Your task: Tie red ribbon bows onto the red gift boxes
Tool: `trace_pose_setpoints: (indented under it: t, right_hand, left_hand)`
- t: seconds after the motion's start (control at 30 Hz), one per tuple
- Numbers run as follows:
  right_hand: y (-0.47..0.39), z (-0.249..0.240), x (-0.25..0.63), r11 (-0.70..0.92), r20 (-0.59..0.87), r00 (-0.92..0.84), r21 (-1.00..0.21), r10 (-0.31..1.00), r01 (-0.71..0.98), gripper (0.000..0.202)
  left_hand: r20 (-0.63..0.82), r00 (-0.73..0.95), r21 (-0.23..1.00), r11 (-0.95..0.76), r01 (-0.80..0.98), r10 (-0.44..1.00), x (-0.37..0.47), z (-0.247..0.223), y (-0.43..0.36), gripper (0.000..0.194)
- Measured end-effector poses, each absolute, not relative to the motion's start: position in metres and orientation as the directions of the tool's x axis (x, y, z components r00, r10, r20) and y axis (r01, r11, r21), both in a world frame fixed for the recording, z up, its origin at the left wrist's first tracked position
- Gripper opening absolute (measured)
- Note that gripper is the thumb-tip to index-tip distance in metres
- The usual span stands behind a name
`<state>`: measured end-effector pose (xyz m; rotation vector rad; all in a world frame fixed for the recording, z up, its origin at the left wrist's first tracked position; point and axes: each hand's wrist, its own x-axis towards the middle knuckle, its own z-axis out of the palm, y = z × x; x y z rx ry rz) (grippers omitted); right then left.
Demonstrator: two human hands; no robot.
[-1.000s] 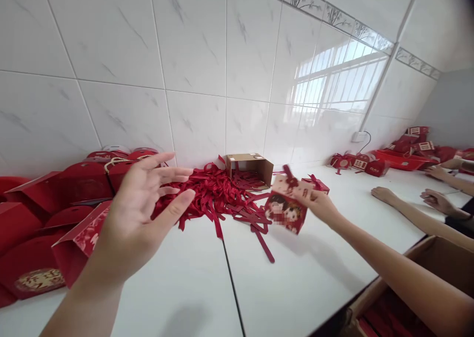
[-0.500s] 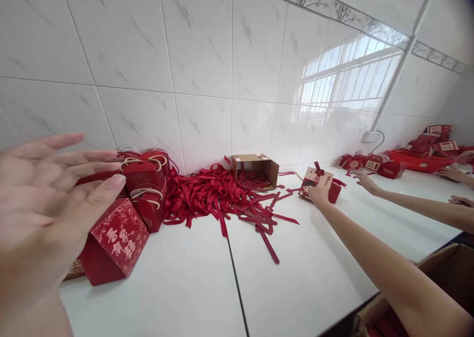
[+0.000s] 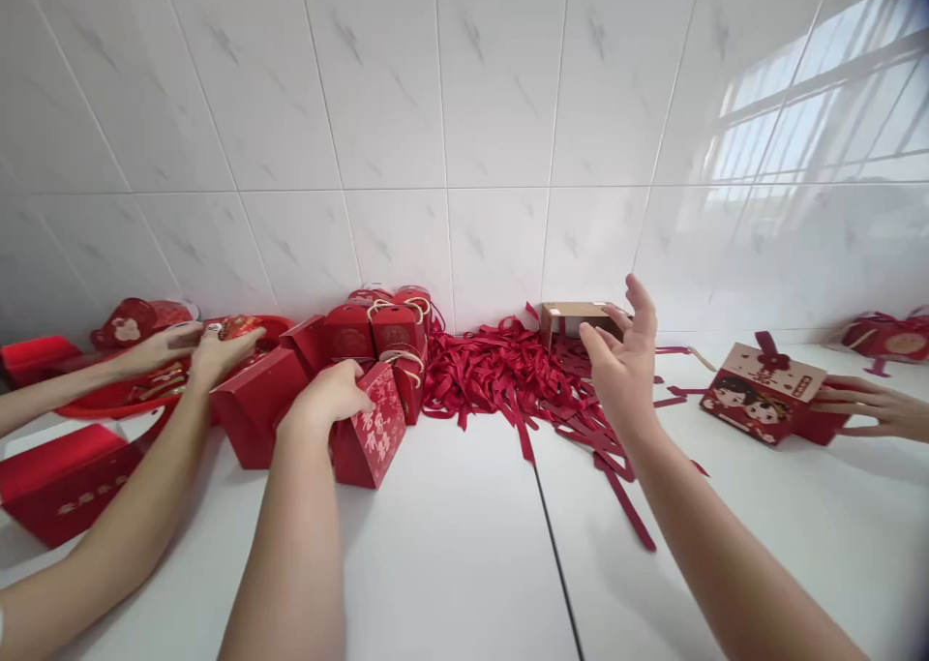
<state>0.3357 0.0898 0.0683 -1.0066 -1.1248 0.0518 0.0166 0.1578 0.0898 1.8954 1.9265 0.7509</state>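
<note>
My left hand [image 3: 326,400] curls over the top of a red gift box [image 3: 377,419] with pale characters on its sloping face, thumb and fingers pressed against it. The box rests on the white table. My right hand [image 3: 622,356] hovers with fingers apart and nothing in it, in front of an open cardboard box [image 3: 581,311] lying on its side. Below and left of that hand spreads a pile of red ribbons [image 3: 486,371], with flat dark-red strips [image 3: 628,501] nearer to me.
Co-workers' hands reach in at left, over a red tray [image 3: 87,409], and at right, touching a gift box with cartoon faces [image 3: 759,400]. Red boxes with rope handles [image 3: 399,332] stand against the tiled wall. Another red box [image 3: 58,477] lies front left.
My view has swung left. My left hand has come down onto the red gift box. My right hand has let go of the cartoon-face box, which another person's hand now touches.
</note>
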Motion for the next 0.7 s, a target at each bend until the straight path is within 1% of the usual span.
trace_pose_setpoints:
  t: [0.07, 0.1, 0.17, 0.23, 0.3, 0.37, 0.43, 0.5, 0.57, 0.63, 0.67, 0.7]
  right_hand:
    - [0.086, 0.068, 0.318, 0.614, 0.684, 0.502, -0.717, 0.53, 0.329, 0.062]
    - [0.086, 0.067, 0.312, 0.618, 0.66, 0.486, -0.737, 0.573, 0.273, 0.062]
    - [0.089, 0.065, 0.302, 0.603, 0.618, 0.363, -0.779, 0.697, 0.17, 0.065]
    - [0.091, 0.064, 0.295, 0.58, 0.585, 0.155, -0.81, 0.796, 0.081, 0.076]
    - [0.089, 0.064, 0.289, 0.561, 0.562, 0.002, -0.827, 0.827, -0.028, 0.088]
    - [0.084, 0.067, 0.283, 0.533, 0.549, -0.042, -0.825, 0.835, -0.187, 0.09]
    - [0.078, 0.071, 0.28, 0.494, 0.544, -0.053, -0.795, 0.837, -0.351, 0.085]
    - [0.072, 0.074, 0.281, 0.475, 0.557, -0.051, -0.749, 0.829, -0.461, 0.08]
    - [0.068, 0.076, 0.283, 0.484, 0.577, -0.029, -0.711, 0.817, -0.51, 0.075]
    - [0.067, 0.077, 0.285, 0.487, 0.574, 0.002, -0.693, 0.819, -0.531, 0.061]
    - [0.066, 0.077, 0.285, 0.481, 0.564, 0.014, -0.691, 0.826, -0.539, 0.051]
    - [0.067, 0.076, 0.283, 0.47, 0.548, 0.026, -0.692, 0.836, -0.548, 0.041]
  left_hand:
    - [0.12, -0.035, 0.584, -0.042, 0.811, 0.992, 0.025, 0.094, 0.154, 0.044]
    - [0.123, 0.0, 0.599, -0.074, 0.797, 0.992, 0.03, 0.097, 0.149, 0.048]
    - [0.15, 0.099, 0.672, -0.175, 0.72, 0.984, 0.043, 0.107, 0.136, 0.055]
    - [0.214, 0.197, 0.773, -0.289, 0.566, 0.957, 0.058, 0.117, 0.119, 0.063]
    - [0.285, 0.272, 0.852, -0.373, 0.367, 0.919, 0.077, 0.123, 0.102, 0.07]
    - [0.362, 0.286, 0.896, -0.416, 0.155, 0.887, 0.096, 0.124, 0.088, 0.076]
    - [0.448, 0.232, 0.891, -0.453, -0.037, 0.863, 0.113, 0.122, 0.079, 0.078]
    - [0.519, 0.159, 0.853, -0.495, -0.166, 0.84, 0.125, 0.116, 0.075, 0.072]
    - [0.559, 0.118, 0.821, -0.528, -0.216, 0.821, 0.133, 0.11, 0.075, 0.052]
    - [0.576, 0.098, 0.807, -0.546, -0.226, 0.811, 0.137, 0.106, 0.077, 0.026]
    - [0.576, 0.089, 0.805, -0.545, -0.233, 0.812, 0.138, 0.104, 0.079, 0.018]
    - [0.572, 0.076, 0.805, -0.541, -0.245, 0.817, 0.139, 0.103, 0.081, 0.015]
